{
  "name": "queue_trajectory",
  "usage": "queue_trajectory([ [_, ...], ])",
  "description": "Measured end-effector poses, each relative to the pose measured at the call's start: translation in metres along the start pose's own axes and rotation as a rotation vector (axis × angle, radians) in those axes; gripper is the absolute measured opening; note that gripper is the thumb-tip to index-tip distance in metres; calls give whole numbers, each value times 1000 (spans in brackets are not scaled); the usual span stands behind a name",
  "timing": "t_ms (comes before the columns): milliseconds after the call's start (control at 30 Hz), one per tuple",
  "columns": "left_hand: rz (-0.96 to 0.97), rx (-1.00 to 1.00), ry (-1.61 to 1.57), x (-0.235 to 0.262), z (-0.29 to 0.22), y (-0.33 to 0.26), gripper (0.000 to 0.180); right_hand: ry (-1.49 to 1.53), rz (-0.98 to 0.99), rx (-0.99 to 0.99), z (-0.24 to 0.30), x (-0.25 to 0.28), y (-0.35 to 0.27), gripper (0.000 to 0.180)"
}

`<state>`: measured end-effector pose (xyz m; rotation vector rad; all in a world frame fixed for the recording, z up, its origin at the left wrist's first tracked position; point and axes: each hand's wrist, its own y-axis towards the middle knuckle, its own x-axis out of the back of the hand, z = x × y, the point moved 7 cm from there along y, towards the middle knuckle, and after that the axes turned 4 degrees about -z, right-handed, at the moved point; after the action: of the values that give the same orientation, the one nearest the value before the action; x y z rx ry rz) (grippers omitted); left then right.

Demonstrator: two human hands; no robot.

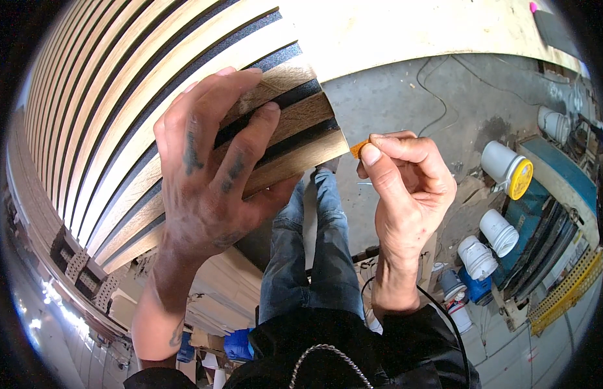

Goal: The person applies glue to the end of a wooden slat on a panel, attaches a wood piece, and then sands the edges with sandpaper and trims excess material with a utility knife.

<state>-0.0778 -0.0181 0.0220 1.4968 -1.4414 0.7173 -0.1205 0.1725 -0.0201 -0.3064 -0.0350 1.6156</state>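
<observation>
A slatted wood panel (201,56), light wooden strips on a black backing, fills the upper left and ends at a cut edge near the middle. My left hand (207,155) lies over its near corner, fingers spread across the slats and thumb at the near side, holding it. In my right hand (411,175), thumb and fingertips pinch a small orange piece of sandpaper (360,148), partly hidden by the fingers. It sits right beside the end of the nearest slat; whether it touches the wood I cannot tell.
A pale board (411,32) stretches across the top. Cables (437,104) lie on the grey floor (392,97). To the right are a white bucket with a yellow lid (507,167), other white buckets (498,232) and a teal machine (564,175). My legs (311,259) stand below the panel.
</observation>
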Motion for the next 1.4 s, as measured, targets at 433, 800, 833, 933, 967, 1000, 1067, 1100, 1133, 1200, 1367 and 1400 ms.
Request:
queue_trajectory([
  [433, -15, -19, 13, -1, 3, -3, 71, -34, 19, -37, -2, 0, -1, 14],
  [800, 3, -7, 11, 1, 2, -2, 70, -50, -8, -23, 1, -2, 2, 15],
  [833, 2, -11, 11, 0, 2, -3, 69, -52, -7, -24, 1, -2, 1, 15],
  [933, -1, -11, 11, -1, 3, -4, 69, -70, -14, -39, 0, -2, 0, 14],
  [967, -1, -9, 12, -1, 3, -4, 69, -62, -18, -42, 1, -2, 0, 14],
  [1000, -2, -9, 10, -1, 3, -4, 69, -55, -21, -44, 2, -2, -1, 14],
  [1067, -11, -10, 25, -1, 2, -4, 69, -68, -20, -27, 1, -1, -3, 14],
  [1100, -10, -10, 26, -1, 2, -4, 69, -83, -19, -10, 2, -1, -3, 14],
  [1133, -11, -9, 29, -1, 2, -4, 68, -83, -19, -11, 1, -2, -4, 14],
  [1200, -11, -9, 31, -1, 2, -5, 68, -55, -38, -8, 0, -2, -6, 14],
  [1367, -27, -18, 36, -1, 1, -3, 68, -43, -57, 6, 1, -4, -8, 15],
  [1400, -26, -20, 37, -1, 1, -3, 68, -42, -61, 5, 1, -4, -8, 15],
])
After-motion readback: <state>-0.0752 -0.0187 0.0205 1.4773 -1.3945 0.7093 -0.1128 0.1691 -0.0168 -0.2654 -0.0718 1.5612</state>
